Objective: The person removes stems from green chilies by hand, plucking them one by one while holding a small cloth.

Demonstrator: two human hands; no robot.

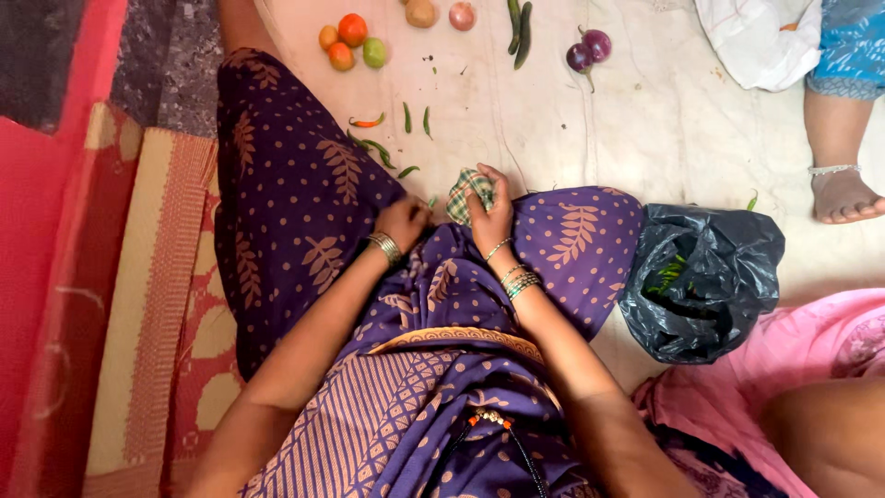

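Right hand [491, 214] clenched on checked cloth [466, 192], held at floor [645, 120] edge over lap. Left hand [403, 221] loosely curled beside it, holding nothing visible. Green chillies [378, 148] scattered just ahead. Step in hand: handling cloth; next move likely needs both hands on it.

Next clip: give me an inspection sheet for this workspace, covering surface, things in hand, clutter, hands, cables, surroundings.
Surface: pale floor sheet, creased, with small green scraps.
Things in hand: checked cloth, bunched, in the grip of the right hand.
Clutter: loose chillies; tomatoes; potato; onion; long green pods; two small aubergines; black plastic bag, open, greens inside.
Hands: right hand closed on the cloth; left hand curled on the purple patterned lap, seemingly holding nothing.
Cables: nothing seen.
Surroundings: woven mat and red edge at picture left; another person's bare foot with anklet; pink fabric lower right; white cloth top right.
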